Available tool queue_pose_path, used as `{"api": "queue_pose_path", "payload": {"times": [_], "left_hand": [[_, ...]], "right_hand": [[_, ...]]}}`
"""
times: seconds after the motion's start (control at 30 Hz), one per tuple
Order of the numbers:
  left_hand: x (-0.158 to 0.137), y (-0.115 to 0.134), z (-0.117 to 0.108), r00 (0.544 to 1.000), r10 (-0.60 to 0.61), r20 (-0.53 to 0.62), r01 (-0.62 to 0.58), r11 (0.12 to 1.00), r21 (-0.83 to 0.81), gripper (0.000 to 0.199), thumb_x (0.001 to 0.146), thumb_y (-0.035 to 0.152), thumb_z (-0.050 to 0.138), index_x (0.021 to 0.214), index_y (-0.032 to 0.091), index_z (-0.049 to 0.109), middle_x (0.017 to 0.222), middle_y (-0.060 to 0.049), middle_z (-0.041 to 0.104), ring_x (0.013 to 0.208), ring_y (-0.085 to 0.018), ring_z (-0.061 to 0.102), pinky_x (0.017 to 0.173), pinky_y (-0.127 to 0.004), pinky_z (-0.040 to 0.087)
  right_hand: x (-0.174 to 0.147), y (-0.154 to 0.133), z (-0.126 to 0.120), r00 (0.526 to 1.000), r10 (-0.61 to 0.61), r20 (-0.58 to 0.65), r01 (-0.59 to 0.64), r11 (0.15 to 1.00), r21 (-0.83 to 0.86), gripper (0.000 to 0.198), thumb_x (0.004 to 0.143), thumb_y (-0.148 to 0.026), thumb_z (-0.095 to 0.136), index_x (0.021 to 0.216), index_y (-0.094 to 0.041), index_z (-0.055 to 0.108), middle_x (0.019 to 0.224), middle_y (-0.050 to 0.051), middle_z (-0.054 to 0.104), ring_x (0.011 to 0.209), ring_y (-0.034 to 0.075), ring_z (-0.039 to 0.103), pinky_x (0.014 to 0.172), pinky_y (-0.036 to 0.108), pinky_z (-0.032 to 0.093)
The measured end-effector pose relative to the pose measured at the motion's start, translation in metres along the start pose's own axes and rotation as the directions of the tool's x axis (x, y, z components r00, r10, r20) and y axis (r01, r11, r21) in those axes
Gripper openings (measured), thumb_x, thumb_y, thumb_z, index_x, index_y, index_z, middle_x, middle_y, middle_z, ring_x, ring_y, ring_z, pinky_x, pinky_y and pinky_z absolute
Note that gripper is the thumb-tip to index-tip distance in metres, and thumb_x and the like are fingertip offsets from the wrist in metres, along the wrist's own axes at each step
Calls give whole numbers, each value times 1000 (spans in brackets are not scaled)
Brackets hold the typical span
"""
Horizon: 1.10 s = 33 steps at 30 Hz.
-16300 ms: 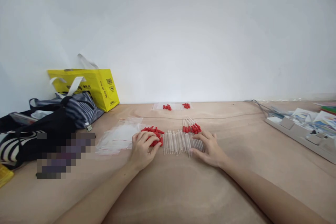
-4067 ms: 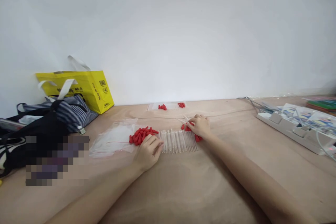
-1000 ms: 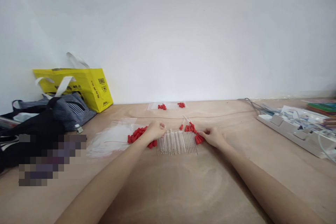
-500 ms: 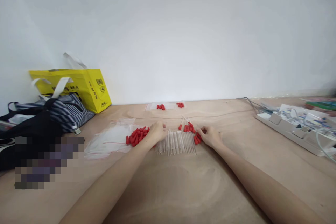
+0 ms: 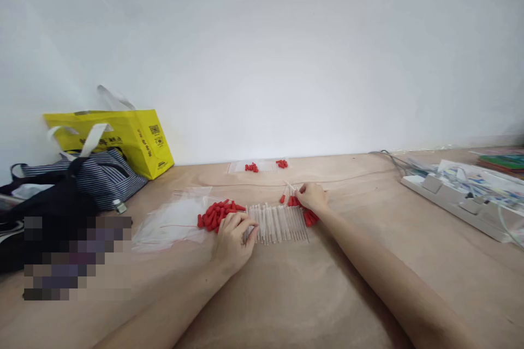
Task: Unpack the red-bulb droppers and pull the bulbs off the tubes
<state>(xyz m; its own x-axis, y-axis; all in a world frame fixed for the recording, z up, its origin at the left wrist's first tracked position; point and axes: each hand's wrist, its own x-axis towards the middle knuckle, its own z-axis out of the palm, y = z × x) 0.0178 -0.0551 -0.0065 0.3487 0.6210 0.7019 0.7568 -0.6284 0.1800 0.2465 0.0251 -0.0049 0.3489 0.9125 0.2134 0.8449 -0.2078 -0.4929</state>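
A row of thin clear glass tubes (image 5: pixel 280 223) lies side by side on the wooden table. My left hand (image 5: pixel 235 237) curls over the row's left end, thumb and fingertips closing on a glass tube largely hidden by them. Left of the row is a heap of red rubber bulbs (image 5: pixel 213 215), partly behind that hand. My right hand (image 5: pixel 314 196) pinches the thin glass end of a dropper beyond the row, among several droppers (image 5: pixel 292 200) with red bulbs fitted. More red bulbs (image 5: pixel 310 218) lie under my right wrist.
Clear plastic bags (image 5: pixel 172 221) lie left of the heap. Farther back, another plastic bag (image 5: pixel 268 166) carries two small red clusters. A yellow bag (image 5: pixel 151 147), a striped bag (image 5: pixel 108 174) and a dark bag (image 5: pixel 69 202) stand left. A white power strip (image 5: pixel 454 204) with cables lies right.
My left hand has moved down toward me, from the far side of the tubes to their near left end. My right hand has shifted left and away, onto the fitted droppers.
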Motion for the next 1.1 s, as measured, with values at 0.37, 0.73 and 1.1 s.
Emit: {"api": "queue_pose_path", "payload": {"times": [0.37,0.73,1.1], "left_hand": [[-2,13,-4,970,216,-111,-198,969,150,26,77,24,51,101,17,58,92,-8,60,89,-22,50,78,-37,34],[-11,28,-2,895,447,-7,-435,875,211,18,82,20,47,69,18,59,58,2,57,65,-12,49,82,-38,29],[-13,27,-5,905,425,1,-418,892,173,22,84,22,43,66,18,56,56,4,56,61,-12,44,76,-38,28]], "right_hand": [[-86,14,-23,731,-653,-196,665,747,-9,12,82,-22,45,74,-19,54,74,1,60,78,15,49,78,33,24],[-127,8,-14,518,-801,-300,844,536,26,13,83,-21,45,81,-20,58,64,-1,57,68,13,43,78,34,21],[-129,9,-15,510,-826,-238,857,511,61,15,79,-21,45,70,-18,56,60,-1,52,66,13,40,79,37,21]]}}
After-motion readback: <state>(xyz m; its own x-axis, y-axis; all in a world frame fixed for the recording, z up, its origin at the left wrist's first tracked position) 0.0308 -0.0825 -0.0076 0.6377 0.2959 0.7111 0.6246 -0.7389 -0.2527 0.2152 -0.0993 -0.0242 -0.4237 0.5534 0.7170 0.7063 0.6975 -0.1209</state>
